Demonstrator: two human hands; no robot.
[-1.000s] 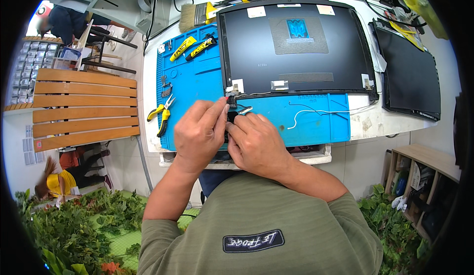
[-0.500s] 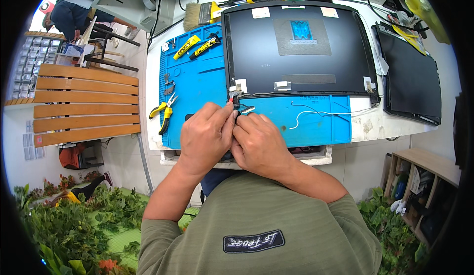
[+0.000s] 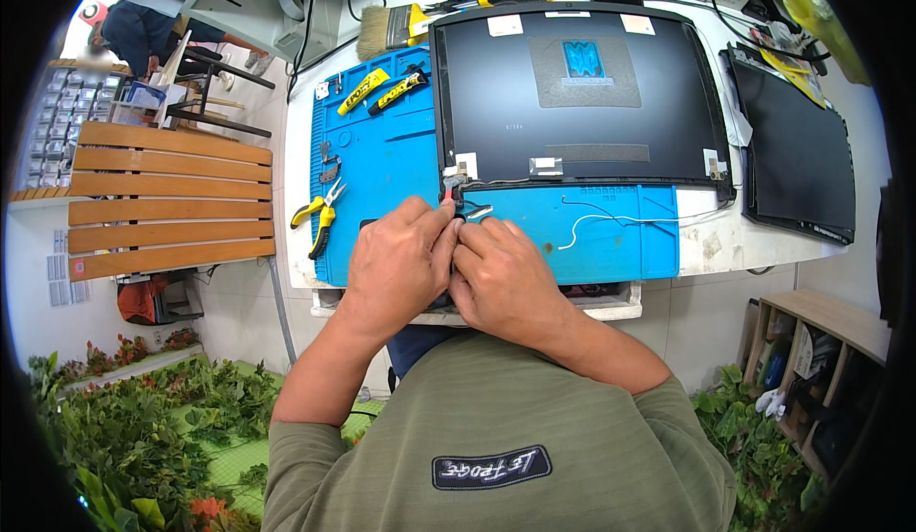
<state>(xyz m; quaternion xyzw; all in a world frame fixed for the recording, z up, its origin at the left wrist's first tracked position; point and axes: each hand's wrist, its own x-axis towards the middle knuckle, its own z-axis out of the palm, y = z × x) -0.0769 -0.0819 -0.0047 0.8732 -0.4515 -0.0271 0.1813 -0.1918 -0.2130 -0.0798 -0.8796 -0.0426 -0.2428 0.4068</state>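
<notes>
A dark laptop lid (image 3: 487, 136) lies on a blue work mat (image 3: 386, 165), a metal hinge (image 3: 452, 183) at its lower left corner. Just below that corner my two hands meet. My left hand (image 3: 403, 250) is closed, its fingertips pinching a small red-and-black piece (image 3: 448, 194) against the hinge. Beside it, touching, my right hand (image 3: 506, 270) has its fingers curled round something dark, mostly hidden by them. A small silver metal piece (image 3: 480, 212) shows just above the right fingers. A thin white cable (image 3: 611, 216) trails from the lid's lower right across the mat.
Yellow-handled pliers (image 3: 325, 219) lie left of my hands. A yellow tube (image 3: 364, 91), a black tube (image 3: 397, 92) and a wide brush (image 3: 380, 34) are farther back. Black panels (image 3: 792, 146) rest at right. A wooden bench (image 3: 172, 198) stands left; another person bends beyond it.
My hands keep almost the same pose at the hinge. The view has shifted slightly. A person's dark leg and shoe at the lower left have gone out of sight.
</notes>
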